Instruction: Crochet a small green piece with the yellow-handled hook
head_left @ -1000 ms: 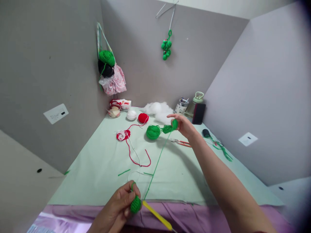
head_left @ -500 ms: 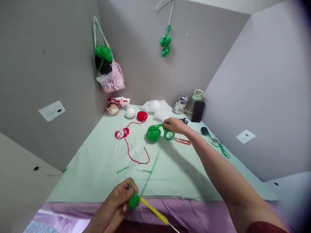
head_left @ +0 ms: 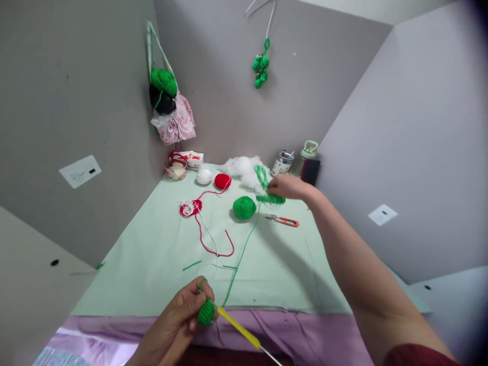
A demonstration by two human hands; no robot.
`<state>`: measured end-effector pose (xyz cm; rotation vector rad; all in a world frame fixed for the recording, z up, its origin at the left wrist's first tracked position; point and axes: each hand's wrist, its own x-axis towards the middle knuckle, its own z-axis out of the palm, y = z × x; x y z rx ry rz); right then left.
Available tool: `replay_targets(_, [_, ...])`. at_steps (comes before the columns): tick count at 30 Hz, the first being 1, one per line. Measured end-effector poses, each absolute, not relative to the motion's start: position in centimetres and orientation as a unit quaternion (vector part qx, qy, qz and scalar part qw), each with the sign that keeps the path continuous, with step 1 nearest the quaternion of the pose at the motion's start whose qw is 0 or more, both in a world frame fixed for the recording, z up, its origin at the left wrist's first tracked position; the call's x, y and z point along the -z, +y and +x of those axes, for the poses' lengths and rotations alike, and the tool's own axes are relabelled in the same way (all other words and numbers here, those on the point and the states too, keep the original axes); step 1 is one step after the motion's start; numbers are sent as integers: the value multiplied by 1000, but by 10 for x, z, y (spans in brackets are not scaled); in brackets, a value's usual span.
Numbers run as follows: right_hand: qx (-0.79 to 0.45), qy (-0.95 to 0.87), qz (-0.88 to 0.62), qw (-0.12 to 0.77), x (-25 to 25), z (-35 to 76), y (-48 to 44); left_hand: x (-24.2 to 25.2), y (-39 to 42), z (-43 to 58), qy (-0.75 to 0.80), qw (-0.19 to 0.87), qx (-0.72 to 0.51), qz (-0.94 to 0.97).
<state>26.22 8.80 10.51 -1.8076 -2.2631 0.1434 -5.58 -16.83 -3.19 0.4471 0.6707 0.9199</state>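
My left hand (head_left: 183, 312) is closed around a small green crocheted piece (head_left: 206, 311) near the table's front edge. A yellow-handled crochet hook (head_left: 239, 328) sticks out from that piece toward the lower right. Out over the far part of the table, my right hand (head_left: 285, 187) grips loose loops of green yarn (head_left: 262, 176), slightly blurred. Just left of these loops sits a green yarn ball (head_left: 244, 208). A green strand (head_left: 247, 241) runs from the ball's area down to the crocheted piece. Orange-handled thread snips (head_left: 282, 220) lie below my right hand.
A red and white crocheted piece (head_left: 191, 208) trails yarn across the left side. Behind it are a red yarn ball (head_left: 222, 181), a white ball (head_left: 204, 176) and white stuffing (head_left: 244, 169). A pen holder (head_left: 282, 165) and a bottle (head_left: 308, 152) stand at the back right.
My right hand has lifted the green loops up and to the right, away from the ball. The strand to the crocheted piece now hangs slacker. My left hand stays nearly in place.
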Motion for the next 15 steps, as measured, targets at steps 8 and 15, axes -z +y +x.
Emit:
replay_targets(8, [-58, -845, -531, 14, -53, 223, 46, 30, -167, -47, 318, 820, -430, 207])
replay_targets(15, [-25, -825, -555, 103, -46, 192, 67, 14, -162, -42, 321, 818, -431, 206])
